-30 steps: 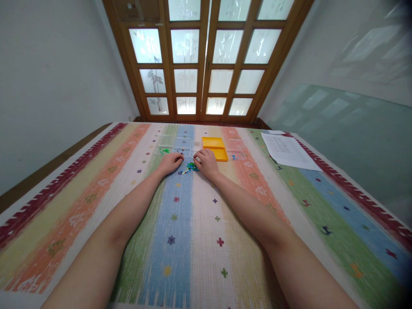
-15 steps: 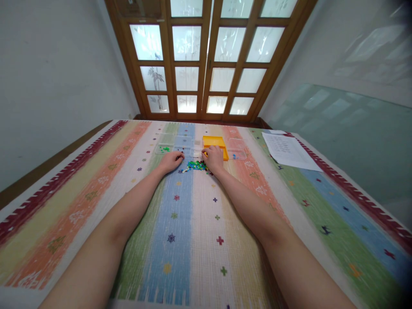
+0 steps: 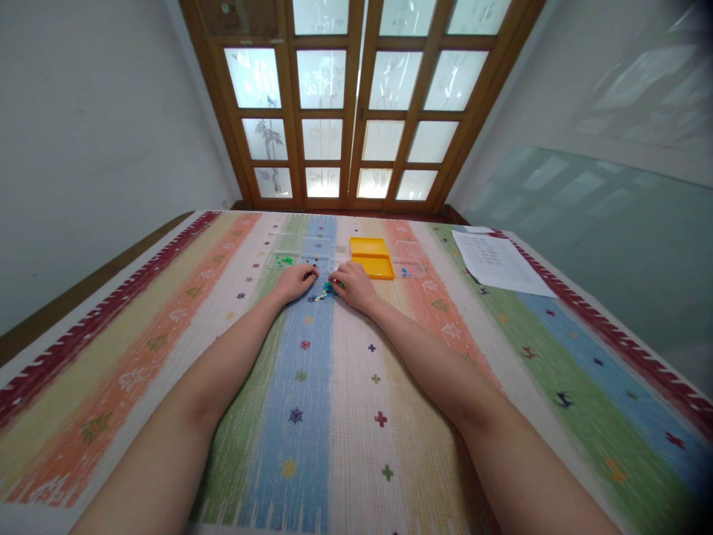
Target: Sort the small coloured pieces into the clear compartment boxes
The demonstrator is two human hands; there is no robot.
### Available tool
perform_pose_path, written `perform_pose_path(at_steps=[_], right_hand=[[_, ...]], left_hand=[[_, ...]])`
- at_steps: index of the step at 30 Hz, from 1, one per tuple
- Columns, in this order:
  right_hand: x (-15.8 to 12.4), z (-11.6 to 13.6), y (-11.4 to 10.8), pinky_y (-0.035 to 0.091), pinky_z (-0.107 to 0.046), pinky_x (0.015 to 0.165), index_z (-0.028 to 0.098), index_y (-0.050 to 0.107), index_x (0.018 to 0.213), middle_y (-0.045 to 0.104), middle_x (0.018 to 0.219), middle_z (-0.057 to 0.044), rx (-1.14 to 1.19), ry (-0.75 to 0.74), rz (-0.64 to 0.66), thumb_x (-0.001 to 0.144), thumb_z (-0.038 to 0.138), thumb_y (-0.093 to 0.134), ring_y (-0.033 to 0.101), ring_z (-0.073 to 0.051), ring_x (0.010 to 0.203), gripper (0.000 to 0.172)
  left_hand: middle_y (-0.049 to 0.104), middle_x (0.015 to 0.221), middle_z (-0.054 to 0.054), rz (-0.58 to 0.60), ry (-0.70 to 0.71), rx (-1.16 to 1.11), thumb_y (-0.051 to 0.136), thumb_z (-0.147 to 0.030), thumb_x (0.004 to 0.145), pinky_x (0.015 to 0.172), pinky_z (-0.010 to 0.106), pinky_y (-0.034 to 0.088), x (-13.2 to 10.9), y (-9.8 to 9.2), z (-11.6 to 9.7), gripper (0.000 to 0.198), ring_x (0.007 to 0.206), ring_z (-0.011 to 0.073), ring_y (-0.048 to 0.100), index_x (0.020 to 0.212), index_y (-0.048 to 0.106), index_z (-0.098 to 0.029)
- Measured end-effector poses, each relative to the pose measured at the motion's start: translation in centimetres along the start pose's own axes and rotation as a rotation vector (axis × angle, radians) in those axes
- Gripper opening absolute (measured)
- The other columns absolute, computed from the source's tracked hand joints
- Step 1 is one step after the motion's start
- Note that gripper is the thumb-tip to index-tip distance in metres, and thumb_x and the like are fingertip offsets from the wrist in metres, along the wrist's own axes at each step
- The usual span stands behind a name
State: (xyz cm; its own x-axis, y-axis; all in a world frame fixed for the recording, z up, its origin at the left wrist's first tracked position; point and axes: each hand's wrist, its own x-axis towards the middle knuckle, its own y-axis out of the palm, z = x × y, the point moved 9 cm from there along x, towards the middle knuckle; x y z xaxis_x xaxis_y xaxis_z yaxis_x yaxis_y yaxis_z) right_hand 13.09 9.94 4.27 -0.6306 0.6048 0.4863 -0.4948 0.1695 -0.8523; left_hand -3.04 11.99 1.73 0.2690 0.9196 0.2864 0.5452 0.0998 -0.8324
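Observation:
A pile of small blue, green and white pieces [image 3: 324,291] lies on the striped cloth, partly hidden by my right hand [image 3: 353,286]. That hand is over the pile with its fingers bent together; what they hold, if anything, is too small to name. My left hand [image 3: 297,283] rests just left of the pile, fingers curled in a pinch, their contents unclear. Behind my right hand stands an open yellow box [image 3: 373,278]. Green pieces [image 3: 285,261] sit in a clear tray [image 3: 271,261] behind my left hand. Another clear tray [image 3: 422,269] holds a few blue pieces.
Printed white sheets [image 3: 501,264] lie at the right back of the table. The striped tablecloth [image 3: 356,446] reaches toward me under both forearms. Beyond the table are glass-paned wooden doors [image 3: 356,111].
My right hand has moved left and slightly down, from the yellow box's front edge to over the pile, uncovering more of the box. My left hand stays nearly in place.

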Motion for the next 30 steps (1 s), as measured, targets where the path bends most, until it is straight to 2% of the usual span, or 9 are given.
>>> perform_pose_path(at_steps=[3,7,13,19,23,30], right_hand=[[-0.1,2.8,0.6,0.037,-0.04,0.093,0.024,0.077,0.109,0.069,0.101,-0.009,0.005,-0.14,0.082,0.104,0.029,0.059,0.053,-0.027,0.104,0.02],[-0.3,4.6,1.0,0.036,-0.039,0.091,0.025,0.078,0.108,0.069,0.101,-0.008,0.007,-0.205,0.139,0.103,0.031,0.062,0.053,-0.026,0.104,0.018],[-0.6,5.3,1.2,0.036,-0.041,0.092,0.023,0.078,0.102,0.068,0.099,-0.009,-0.092,-0.191,0.159,0.102,0.03,0.064,0.053,-0.027,0.105,0.016],[-0.7,5.6,1.4,0.036,-0.04,0.092,0.024,0.076,0.102,0.069,0.101,-0.008,-0.097,-0.185,0.152,0.103,0.031,0.064,0.053,-0.027,0.106,0.015],[-0.5,4.6,0.9,0.038,-0.039,0.093,0.021,0.075,0.106,0.071,0.105,-0.01,-0.033,-0.138,0.078,0.103,0.028,0.06,0.055,-0.026,0.106,0.016],[-0.4,-0.9,-0.2,0.044,-0.032,0.085,0.02,0.071,0.103,0.072,0.095,-0.007,0.207,0.162,-0.113,0.1,0.02,0.057,0.061,-0.022,0.091,0.014]], left_hand=[[0.077,0.101,0.007,-0.008,0.008,-0.002,0.054,-0.028,0.095,0.087,0.035,0.051,0.1,0.0,0.0,0.026,0.088,0.0232,0.067,0.103,0.077,-0.021],[0.077,0.101,0.006,0.0,-0.002,-0.002,0.054,-0.028,0.095,0.084,0.035,0.051,0.1,0.2,0.2,0.026,0.084,0.0221,0.066,0.103,0.078,-0.021],[0.077,0.099,0.006,-0.012,0.014,-0.007,0.054,-0.028,0.095,0.082,0.034,0.051,0.1,0.1,0.1,0.026,0.082,0.0215,0.066,0.103,0.077,-0.02],[0.077,0.1,0.007,-0.002,0.007,0.009,0.053,-0.027,0.095,0.085,0.035,0.052,0.1,0.1,-0.1,0.026,0.084,0.0221,0.066,0.102,0.078,-0.02],[0.077,0.099,0.006,-0.002,0.004,0.009,0.054,-0.028,0.094,0.086,0.035,0.052,0.1,0.1,0.0,0.026,0.087,0.0228,0.067,0.101,0.078,-0.021],[0.077,0.105,0.006,-0.015,0.021,0.002,0.055,-0.027,0.094,0.087,0.035,0.051,0.1,0.3,0.3,0.024,0.087,0.0225,0.067,0.1,0.078,-0.022]])
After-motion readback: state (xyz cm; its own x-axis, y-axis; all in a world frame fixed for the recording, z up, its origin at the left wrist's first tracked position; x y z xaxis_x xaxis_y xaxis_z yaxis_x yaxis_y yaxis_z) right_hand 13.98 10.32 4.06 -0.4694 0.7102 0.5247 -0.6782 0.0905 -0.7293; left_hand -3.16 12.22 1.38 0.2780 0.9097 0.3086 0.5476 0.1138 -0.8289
